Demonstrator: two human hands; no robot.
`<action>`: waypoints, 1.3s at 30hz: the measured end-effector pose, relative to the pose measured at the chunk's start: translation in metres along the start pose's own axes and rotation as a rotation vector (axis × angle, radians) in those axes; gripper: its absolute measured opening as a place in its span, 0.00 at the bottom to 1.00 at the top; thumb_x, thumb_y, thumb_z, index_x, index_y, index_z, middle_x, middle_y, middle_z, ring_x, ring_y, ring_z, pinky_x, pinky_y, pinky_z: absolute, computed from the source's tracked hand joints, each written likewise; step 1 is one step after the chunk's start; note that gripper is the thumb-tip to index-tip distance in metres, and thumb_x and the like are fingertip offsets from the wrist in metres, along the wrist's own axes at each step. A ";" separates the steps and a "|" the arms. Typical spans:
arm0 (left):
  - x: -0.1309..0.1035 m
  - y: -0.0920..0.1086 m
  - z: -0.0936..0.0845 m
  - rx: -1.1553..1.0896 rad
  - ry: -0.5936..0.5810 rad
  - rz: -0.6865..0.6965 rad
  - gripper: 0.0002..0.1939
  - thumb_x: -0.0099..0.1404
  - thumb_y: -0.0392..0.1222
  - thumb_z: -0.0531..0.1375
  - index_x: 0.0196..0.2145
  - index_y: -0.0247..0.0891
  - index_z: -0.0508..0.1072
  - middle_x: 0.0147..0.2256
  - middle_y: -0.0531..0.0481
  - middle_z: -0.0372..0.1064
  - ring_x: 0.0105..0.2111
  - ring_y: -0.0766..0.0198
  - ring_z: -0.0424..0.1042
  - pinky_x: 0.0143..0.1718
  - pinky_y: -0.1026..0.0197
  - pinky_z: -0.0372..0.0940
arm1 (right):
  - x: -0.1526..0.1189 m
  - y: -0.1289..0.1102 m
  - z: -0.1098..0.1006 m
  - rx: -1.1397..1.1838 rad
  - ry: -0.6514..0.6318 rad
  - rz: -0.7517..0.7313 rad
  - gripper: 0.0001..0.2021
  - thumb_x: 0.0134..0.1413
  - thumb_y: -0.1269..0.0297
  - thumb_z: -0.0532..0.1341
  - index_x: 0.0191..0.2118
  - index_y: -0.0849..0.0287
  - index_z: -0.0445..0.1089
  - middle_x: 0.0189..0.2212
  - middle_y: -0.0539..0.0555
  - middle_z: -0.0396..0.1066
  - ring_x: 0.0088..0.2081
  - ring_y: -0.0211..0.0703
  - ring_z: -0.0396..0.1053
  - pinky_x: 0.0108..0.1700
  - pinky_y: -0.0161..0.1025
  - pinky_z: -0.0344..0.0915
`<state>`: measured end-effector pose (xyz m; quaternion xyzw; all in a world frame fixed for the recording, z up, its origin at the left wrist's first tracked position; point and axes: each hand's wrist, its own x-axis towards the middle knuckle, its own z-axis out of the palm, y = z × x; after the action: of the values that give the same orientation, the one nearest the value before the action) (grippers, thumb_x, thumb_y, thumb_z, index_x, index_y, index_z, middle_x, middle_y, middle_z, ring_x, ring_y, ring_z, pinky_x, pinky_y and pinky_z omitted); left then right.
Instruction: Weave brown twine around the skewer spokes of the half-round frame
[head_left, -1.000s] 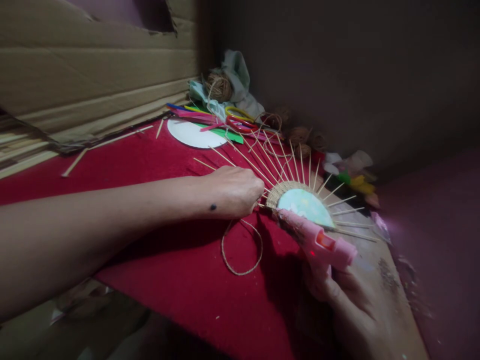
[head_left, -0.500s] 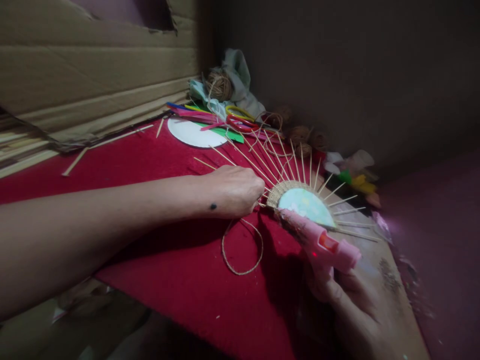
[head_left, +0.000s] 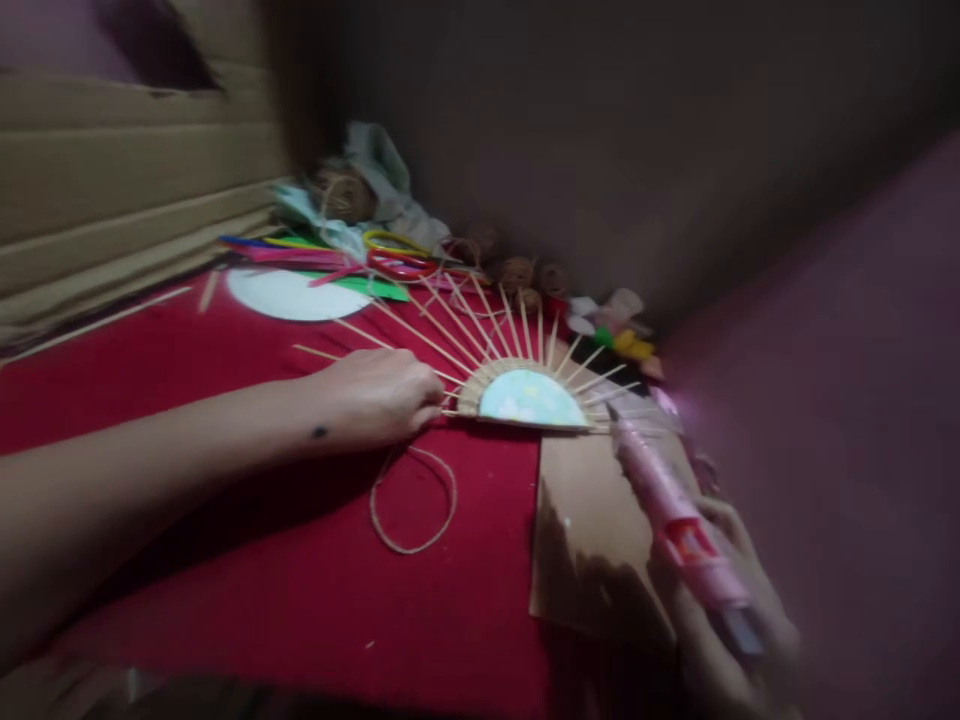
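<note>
A half-round woven piece (head_left: 469, 388) with a pale blue half-disc (head_left: 531, 398) lies on the red surface, thin sticks fanning out from its curved edge. At its left end my left hand (head_left: 382, 398) is closed, fingers pinched round the sticks and twine there; the fingertips are partly hidden. A loop of twine (head_left: 415, 548) hangs down from that hand onto the red surface. To the right, my right hand (head_left: 720, 590) grips a pink glue gun (head_left: 664, 490), its nozzle pointing up and left, apart from the blue half-disc.
A brown board (head_left: 592, 520) lies under the right side. Behind are a white disc (head_left: 289, 295), coloured strips (head_left: 300, 255), scissors with red handles (head_left: 401, 264), a twine ball (head_left: 345, 195) and cloth (head_left: 379, 165). Cardboard (head_left: 135, 160) stands at left.
The glue gun has moved from the woven piece's left end to the right, away from it. My left hand still pinches the same end. The view has turned right.
</note>
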<state>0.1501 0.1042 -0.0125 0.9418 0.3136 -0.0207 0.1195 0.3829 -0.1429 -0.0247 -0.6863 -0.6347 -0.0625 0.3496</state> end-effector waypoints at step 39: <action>0.002 -0.002 -0.003 0.018 0.034 0.034 0.13 0.62 0.44 0.54 0.27 0.41 0.77 0.25 0.46 0.73 0.23 0.65 0.65 0.22 0.64 0.51 | 0.018 -0.036 0.009 0.867 -0.330 0.830 0.18 0.48 0.57 0.65 0.44 0.62 0.72 0.41 0.62 0.73 0.39 0.48 0.73 0.42 0.45 0.69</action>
<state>0.1501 0.1075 -0.0100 0.9483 0.2993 -0.0055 0.1059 0.3498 -0.1248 -0.0075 -0.6722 -0.3283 0.4490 0.4887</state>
